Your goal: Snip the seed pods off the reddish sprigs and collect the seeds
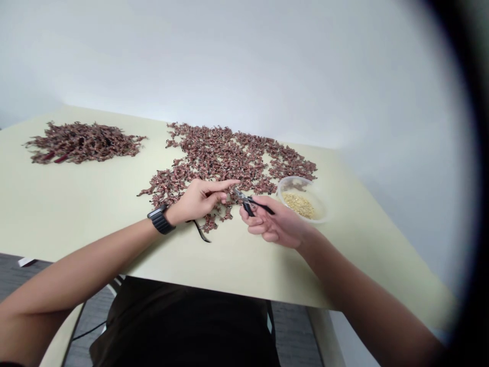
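My right hand is closed around small pliers with black handles and silver jaws. The jaws point to the upper left and meet the fingertips of my left hand. My left index finger and thumb come together there in a pinch; what lies between them is too small to make out. Behind both hands spreads a wide layer of small reddish-brown pieces with shiny spots. A few of these pieces lie under and just below my left hand. Near my left wrist, a thin black curved tool rests on the table, partly hidden.
A clear round plastic bowl holding golden bits stands just right of my right hand. At the far left of the pale table sits a denser heap of reddish-brown pieces. A white wall rises behind the table.
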A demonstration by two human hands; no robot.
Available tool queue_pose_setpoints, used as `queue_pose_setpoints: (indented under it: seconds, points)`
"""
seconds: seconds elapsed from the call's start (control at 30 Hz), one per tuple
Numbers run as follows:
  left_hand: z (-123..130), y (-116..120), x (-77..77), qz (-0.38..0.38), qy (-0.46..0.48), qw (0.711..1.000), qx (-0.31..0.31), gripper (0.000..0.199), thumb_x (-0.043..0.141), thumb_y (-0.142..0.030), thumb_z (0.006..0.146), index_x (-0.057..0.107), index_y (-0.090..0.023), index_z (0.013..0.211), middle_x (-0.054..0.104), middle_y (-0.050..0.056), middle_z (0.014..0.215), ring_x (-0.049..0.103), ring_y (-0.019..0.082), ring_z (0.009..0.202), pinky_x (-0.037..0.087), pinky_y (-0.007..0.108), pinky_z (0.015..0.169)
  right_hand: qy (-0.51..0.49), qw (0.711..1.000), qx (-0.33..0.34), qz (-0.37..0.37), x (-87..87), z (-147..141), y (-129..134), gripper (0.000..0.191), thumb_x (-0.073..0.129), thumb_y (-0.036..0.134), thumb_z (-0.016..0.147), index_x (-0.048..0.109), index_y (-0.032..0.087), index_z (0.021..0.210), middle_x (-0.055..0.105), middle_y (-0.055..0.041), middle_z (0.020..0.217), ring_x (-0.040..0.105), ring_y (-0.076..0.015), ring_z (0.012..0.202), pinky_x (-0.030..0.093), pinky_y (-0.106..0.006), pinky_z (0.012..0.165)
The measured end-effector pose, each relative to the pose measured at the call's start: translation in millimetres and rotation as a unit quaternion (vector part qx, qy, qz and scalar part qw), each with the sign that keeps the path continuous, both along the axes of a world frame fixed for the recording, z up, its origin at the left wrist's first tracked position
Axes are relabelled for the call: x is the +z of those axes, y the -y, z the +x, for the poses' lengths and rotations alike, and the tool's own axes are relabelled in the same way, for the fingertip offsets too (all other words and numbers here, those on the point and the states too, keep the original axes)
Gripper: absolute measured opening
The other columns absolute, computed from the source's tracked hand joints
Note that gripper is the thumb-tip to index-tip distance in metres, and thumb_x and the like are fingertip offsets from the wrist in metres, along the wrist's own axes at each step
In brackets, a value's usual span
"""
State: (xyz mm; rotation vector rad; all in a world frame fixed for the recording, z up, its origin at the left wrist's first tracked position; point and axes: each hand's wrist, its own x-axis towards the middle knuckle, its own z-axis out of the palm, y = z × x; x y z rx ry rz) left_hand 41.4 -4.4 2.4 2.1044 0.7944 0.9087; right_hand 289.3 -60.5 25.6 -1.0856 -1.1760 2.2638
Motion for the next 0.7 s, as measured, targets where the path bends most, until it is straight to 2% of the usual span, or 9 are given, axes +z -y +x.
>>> queue_pose_setpoints:
  seconds: [0.07,0.13,0.17,0.27,0.37,0.4,0.43,0.53,0.7]
  points:
    - [0.6,0.9,1.5,-0.017,0.000,1.000,0.006,0.046,0.059,-0.023,0.094,0.064,-0.019,0.139,0.071,0.001,0.074,0.047,0.005,0.053,0.041,0.015,0.055,-0.005,1.000,0.008,0.003,-0.6,1.0,-2.0,0.045,0.040,0.063,0.094,0.051,0.020,0.093,0.022,0.0048,0.072,0.008,-0.0117,0.059,0.005,-0.022,0.042]
    - [3.0,3.3,1.7,-0.097,0.020,0.995,0.006,0.050,0.060,-0.028,0.095,0.060,-0.018,0.143,0.071,0.002,0.075,0.043,0.005,0.049,0.037,0.016,0.049,0.068,0.991,-0.025,0.114,-4.9,-0.7,-1.5,0.045,0.035,0.063,0.096,0.051,0.021,0.091,0.026,0.0043,0.071,0.012,-0.0118,0.056,0.011,-0.023,0.042]
    - [4.4,4.7,1.4,-0.143,0.036,0.989,0.003,0.053,0.060,-0.030,0.095,0.057,-0.016,0.146,0.070,0.002,0.075,0.041,0.005,0.047,0.036,0.016,0.046,0.118,0.973,-0.056,0.190,-7.9,-2.1,-0.6,0.043,0.036,0.061,0.097,0.051,0.022,0.090,0.030,0.0035,0.070,0.016,-0.0118,0.056,0.015,-0.024,0.043]
    - [8.1,8.1,0.4,-0.243,0.085,0.966,-0.015,0.060,0.063,-0.038,0.095,0.053,-0.013,0.148,0.068,0.003,0.074,0.038,0.004,0.044,0.031,0.017,0.041,0.257,0.874,-0.131,0.392,-16.9,-5.4,2.2,0.031,0.048,0.052,0.096,0.051,0.022,0.090,0.043,0.0014,0.072,0.033,-0.0132,0.060,0.026,-0.027,0.053]
    - [9.5,8.9,0.2,-0.289,0.119,0.949,-0.035,0.062,0.066,-0.042,0.093,0.056,-0.010,0.145,0.066,0.003,0.072,0.035,0.004,0.043,0.026,0.018,0.040,0.358,0.758,-0.122,0.531,-22.2,-4.8,2.3,0.023,0.054,0.044,0.096,0.054,0.021,0.096,0.047,0.0011,0.071,0.042,-0.0153,0.063,0.030,-0.031,0.061]
    - [9.5,8.6,0.1,-0.299,0.128,0.945,-0.041,0.061,0.067,-0.042,0.092,0.057,-0.010,0.143,0.065,0.003,0.072,0.034,0.004,0.043,0.025,0.018,0.039,0.379,0.726,-0.112,0.563,-23.0,-4.0,1.7,0.022,0.053,0.043,0.096,0.055,0.021,0.099,0.050,0.0003,0.073,0.045,-0.0161,0.065,0.032,-0.031,0.063]
    - [9.4,8.1,-0.2,-0.308,0.137,0.941,-0.045,0.060,0.068,-0.042,0.092,0.059,-0.010,0.142,0.065,0.003,0.071,0.034,0.003,0.043,0.025,0.018,0.039,0.388,0.708,-0.104,0.580,-23.5,-3.1,1.1,0.022,0.052,0.042,0.097,0.055,0.021,0.102,0.053,-0.0012,0.077,0.047,-0.0168,0.068,0.033,-0.032,0.065]
    - [8.5,6.1,-2.4,-0.325,0.159,0.931,-0.051,0.058,0.069,-0.041,0.091,0.061,-0.010,0.139,0.064,0.002,0.072,0.035,0.004,0.042,0.025,0.019,0.039,0.400,0.688,-0.088,0.600,-24.0,-1.4,-0.1,0.023,0.050,0.040,0.098,0.056,0.020,0.107,0.061,-0.0052,0.090,0.053,-0.0187,0.076,0.037,-0.032,0.070]
    - [7.2,4.2,-5.0,-0.345,0.176,0.920,-0.062,0.056,0.070,-0.040,0.090,0.061,-0.012,0.139,0.063,0.001,0.072,0.034,0.003,0.042,0.023,0.019,0.038,0.406,0.687,-0.074,0.598,-22.8,-1.0,-0.3,0.022,0.049,0.041,0.099,0.055,0.021,0.106,0.062,-0.0069,0.094,0.055,-0.0199,0.078,0.038,-0.032,0.070]
